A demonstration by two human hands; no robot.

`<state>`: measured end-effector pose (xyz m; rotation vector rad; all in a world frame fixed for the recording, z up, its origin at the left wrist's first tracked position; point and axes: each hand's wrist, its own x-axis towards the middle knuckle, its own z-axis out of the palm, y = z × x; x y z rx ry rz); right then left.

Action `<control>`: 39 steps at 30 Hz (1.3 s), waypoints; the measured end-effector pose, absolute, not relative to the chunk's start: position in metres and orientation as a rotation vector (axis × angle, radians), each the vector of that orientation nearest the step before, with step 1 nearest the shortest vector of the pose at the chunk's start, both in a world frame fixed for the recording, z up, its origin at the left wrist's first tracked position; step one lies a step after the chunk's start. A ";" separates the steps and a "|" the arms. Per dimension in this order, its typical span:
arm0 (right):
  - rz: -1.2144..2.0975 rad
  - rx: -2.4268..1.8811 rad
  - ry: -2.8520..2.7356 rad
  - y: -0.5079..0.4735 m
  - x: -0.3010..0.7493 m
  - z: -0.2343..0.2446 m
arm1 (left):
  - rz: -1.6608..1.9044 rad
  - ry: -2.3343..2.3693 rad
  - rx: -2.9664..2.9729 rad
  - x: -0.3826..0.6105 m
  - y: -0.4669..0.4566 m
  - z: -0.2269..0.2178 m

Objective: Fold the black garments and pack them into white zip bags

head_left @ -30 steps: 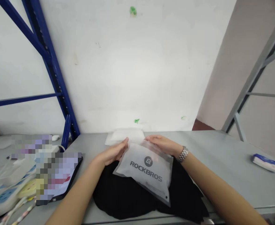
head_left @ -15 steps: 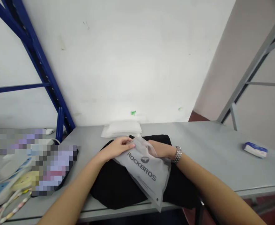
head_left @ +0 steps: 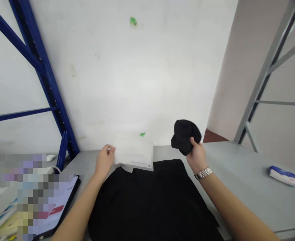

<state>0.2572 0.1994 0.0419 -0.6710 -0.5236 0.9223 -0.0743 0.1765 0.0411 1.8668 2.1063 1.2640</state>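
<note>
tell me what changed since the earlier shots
The ROCKBROS bag has left the hands and appears to lie at the back of the table, logo hidden, beside the left hand. The right hand has raised a bunched black cloth above the table. The black garment and tissue pack stayed on the table.

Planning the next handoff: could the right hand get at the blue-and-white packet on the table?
Probably yes: the right hand holds a bunched black cloth, but only grey tabletop lies before the blue-and-white packet.
</note>
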 end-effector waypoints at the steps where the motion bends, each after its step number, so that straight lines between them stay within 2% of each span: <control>1: 0.976 -0.688 -0.515 0.199 0.255 0.040 | 1.268 2.134 1.896 -0.076 0.180 0.039; 3: 1.123 -0.739 -0.524 0.196 0.244 0.033 | 1.218 2.108 2.036 -0.077 0.181 0.033; 7: 1.431 -0.830 -0.579 0.183 0.219 0.023 | 0.886 1.763 2.424 -0.068 0.168 0.028; 11: 1.535 -0.845 -0.623 0.174 0.211 0.021 | 0.766 1.664 2.516 -0.059 0.161 0.025; 18: 1.477 -0.804 -0.725 0.178 0.212 0.017 | 0.939 1.665 2.303 -0.051 0.184 0.016; 23: 1.472 -0.756 -0.869 0.165 0.209 0.030 | 1.134 1.515 2.069 -0.032 0.162 0.028; 27: 1.554 -0.705 -1.249 0.150 0.197 0.032 | 0.930 1.147 1.656 -0.013 0.129 0.031; 32: 1.008 -0.960 -1.683 0.138 0.184 0.021 | 0.819 1.058 1.376 0.002 0.114 0.025; 37: 1.019 -0.688 -2.176 0.122 0.187 0.028 | 0.902 1.163 1.304 0.003 0.118 0.029; 39: 0.914 -0.649 -2.252 0.118 0.185 0.030 | 0.954 1.190 1.313 0.001 0.118 0.032</control>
